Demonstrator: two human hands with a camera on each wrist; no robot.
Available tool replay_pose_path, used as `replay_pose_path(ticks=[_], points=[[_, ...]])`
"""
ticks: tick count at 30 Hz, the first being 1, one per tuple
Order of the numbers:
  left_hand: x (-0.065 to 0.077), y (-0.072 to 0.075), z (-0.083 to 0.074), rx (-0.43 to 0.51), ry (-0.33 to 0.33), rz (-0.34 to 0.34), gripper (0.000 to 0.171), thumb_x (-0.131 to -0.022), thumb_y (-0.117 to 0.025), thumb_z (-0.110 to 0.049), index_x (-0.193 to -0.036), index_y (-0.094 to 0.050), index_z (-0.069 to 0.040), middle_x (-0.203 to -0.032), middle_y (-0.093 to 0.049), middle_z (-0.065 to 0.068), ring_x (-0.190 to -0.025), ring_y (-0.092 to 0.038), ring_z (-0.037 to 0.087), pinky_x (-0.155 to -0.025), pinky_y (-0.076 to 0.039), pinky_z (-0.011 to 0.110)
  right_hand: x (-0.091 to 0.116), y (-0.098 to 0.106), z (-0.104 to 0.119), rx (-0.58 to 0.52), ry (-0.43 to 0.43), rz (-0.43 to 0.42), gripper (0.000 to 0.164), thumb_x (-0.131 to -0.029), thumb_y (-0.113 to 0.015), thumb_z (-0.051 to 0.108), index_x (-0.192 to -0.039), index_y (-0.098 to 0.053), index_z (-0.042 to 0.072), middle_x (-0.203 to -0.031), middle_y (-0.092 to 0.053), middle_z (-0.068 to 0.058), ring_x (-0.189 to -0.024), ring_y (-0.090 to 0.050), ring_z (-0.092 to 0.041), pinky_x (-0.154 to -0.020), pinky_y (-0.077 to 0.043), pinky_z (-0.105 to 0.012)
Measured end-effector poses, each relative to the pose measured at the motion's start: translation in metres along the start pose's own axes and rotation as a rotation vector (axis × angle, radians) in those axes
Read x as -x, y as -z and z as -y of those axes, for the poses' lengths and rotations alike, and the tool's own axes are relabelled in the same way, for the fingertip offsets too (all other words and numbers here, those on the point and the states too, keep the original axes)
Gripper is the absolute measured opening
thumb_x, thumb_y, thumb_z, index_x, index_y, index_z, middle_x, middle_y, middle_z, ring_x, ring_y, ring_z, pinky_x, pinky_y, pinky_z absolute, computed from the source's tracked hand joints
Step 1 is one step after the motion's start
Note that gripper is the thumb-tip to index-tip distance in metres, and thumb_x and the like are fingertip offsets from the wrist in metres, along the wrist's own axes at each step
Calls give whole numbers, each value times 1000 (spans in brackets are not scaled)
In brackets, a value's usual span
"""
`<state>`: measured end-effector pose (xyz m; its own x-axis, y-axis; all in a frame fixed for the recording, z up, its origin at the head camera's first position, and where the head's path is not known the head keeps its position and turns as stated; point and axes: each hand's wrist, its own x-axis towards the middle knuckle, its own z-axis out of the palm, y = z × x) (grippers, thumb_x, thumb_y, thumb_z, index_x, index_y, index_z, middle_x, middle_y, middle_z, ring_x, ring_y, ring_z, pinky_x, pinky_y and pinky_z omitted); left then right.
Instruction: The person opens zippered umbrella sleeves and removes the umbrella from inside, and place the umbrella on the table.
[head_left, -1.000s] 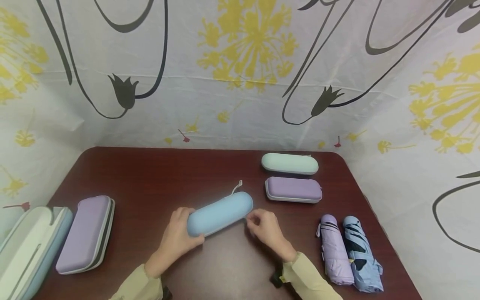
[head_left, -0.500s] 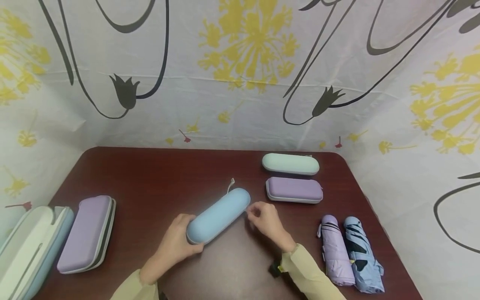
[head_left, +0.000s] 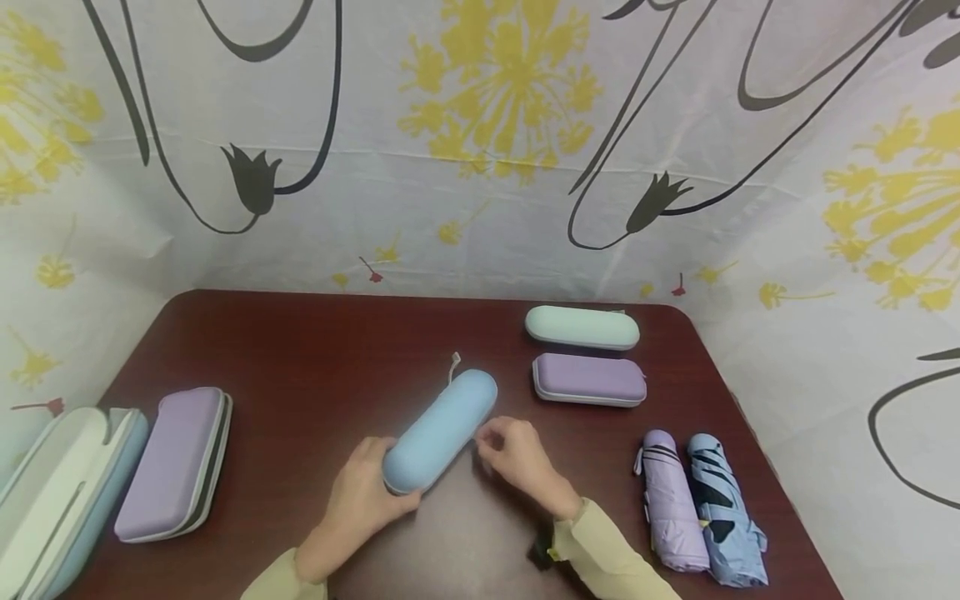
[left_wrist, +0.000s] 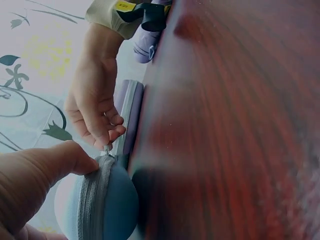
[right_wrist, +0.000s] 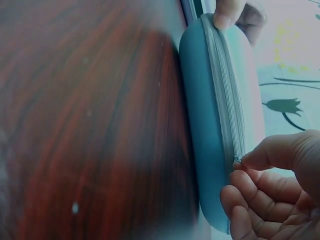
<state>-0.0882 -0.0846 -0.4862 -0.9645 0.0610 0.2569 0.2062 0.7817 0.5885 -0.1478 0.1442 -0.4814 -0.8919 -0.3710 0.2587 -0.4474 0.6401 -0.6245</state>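
A rounded blue zippered case [head_left: 442, 429] lies slantwise at mid table, a pale cord loop at its far end. My left hand [head_left: 360, 496] grips its near end, the thumb [left_wrist: 75, 157] pressing by the zipper. At its right side my right hand [head_left: 521, 462] pinches the small zipper pull [right_wrist: 237, 160] between thumb and fingers. The grey zipper [right_wrist: 222, 85] runs along the case's side, and its two halves look joined between the pull and the left thumb. The case's far side is hidden in the head view.
At right rear lie a mint case [head_left: 581, 327] and a purple case [head_left: 588, 379]. Folded lilac [head_left: 675, 508] and blue [head_left: 723, 517] umbrellas lie at right. At left are a larger purple case [head_left: 172, 467] and a white-and-blue case [head_left: 67, 508].
The blue case has turned, its far end swinging away and leftward. My right hand has shifted from near the far end along the side toward my left hand.
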Motion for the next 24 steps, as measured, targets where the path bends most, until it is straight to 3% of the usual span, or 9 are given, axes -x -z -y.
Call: replay_pose_path(ticks=[11, 24], points=[[4, -12, -10, -67, -99, -130, 65, -48, -85, -38, -95, -59, -1, -82, -59, 8, -62, -58, 18, -49, -48, 31, 7, -4, 9, -14, 58, 29, 9, -73, -70, 1, -76, -68, 9, -70, -61, 3, -61, -56, -4, -58, -47, -19], [7, -19, -21, -89, -92, -172, 62, -48, -84, -41, -87, -53, -4, -70, -55, 5, -48, -51, 17, -41, -40, 28, 13, -1, 12, -65, 76, 124, 10, -72, -70, -2, -75, -67, 8, -70, -61, 2, -63, -55, -4, -58, -46, -18]])
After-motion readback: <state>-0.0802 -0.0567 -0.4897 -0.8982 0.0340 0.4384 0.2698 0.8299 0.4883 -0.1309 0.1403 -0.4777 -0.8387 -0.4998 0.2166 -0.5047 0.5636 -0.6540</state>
